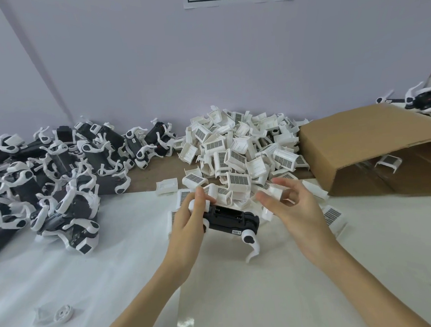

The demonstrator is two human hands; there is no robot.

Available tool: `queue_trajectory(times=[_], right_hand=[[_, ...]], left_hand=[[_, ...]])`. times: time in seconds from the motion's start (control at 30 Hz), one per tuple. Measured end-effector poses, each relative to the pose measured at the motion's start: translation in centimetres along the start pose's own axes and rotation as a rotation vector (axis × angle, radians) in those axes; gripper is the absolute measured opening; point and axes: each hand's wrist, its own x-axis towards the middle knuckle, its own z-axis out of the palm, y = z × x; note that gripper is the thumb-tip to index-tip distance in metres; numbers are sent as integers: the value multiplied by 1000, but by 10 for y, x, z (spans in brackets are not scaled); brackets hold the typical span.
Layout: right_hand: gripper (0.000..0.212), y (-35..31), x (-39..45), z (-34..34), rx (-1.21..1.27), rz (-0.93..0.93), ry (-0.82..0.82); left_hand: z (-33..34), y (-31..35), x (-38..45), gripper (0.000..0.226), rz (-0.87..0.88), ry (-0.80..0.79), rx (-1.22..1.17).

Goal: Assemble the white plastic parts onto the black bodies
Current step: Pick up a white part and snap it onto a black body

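Hands are working apart: left hand is gripping the black body steady while right hand, fingers loose, is reaching into the white-cover pile.

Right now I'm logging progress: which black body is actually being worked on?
The black body gripped by the left hand at the table's centre, in front of the white-part pile; all others lie untouched in the heap at left.
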Motion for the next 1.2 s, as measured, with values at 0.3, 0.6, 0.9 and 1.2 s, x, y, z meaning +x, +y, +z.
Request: queue_trajectory(times=[0.3,0.6,0.9,1.2], right_hand=[[42,0,-8,10,128,-64,48],[39,-1,-9,8,30,-178,-64],[62,6,-31,28,-449,-475,-315],[71,13,-19,19,-851,-740,-306]], left_hand=[[-1,1,-2,47,101,-187,23],[-6,-7,0,53,148,-290,109],[4,-8,-2,27,222,-251,39],[5,-15,-1,39,304,-173,82]])
